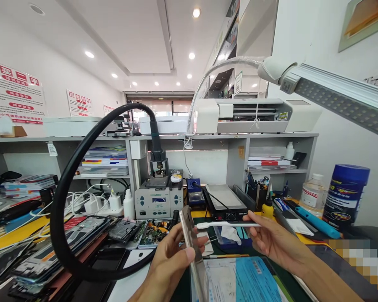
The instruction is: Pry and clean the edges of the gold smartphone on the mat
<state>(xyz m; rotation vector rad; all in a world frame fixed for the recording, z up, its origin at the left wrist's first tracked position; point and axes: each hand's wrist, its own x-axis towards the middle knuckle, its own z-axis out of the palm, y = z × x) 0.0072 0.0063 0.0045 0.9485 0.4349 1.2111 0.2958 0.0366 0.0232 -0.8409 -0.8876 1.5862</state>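
My left hand (pixel 168 258) is closed around a slim phone (pixel 188 235), which stands tilted and almost edge-on to me, thumb on its near side. In my right hand (pixel 271 241) is a thin white toothbrush (pixel 231 225), pinched by the handle's end. Its head lies close to the upper part of the phone; whether it touches cannot be made out. Beneath my hands lies a blue and white printed sheet or package (pixel 255 274). Tweezer-like metal tips (pixel 211 240) and crumpled white tissue (pixel 231 234) show just behind the phone.
A thick black hose (pixel 58 201) loops from the hot air station (pixel 159 201) across the left side. Stacked phone parts (pixel 56 251) lie at left. A flat heating plate (pixel 225 199) stands behind my hands. At right are a blue can (pixel 346 195) and clear bottle (pixel 311 193).
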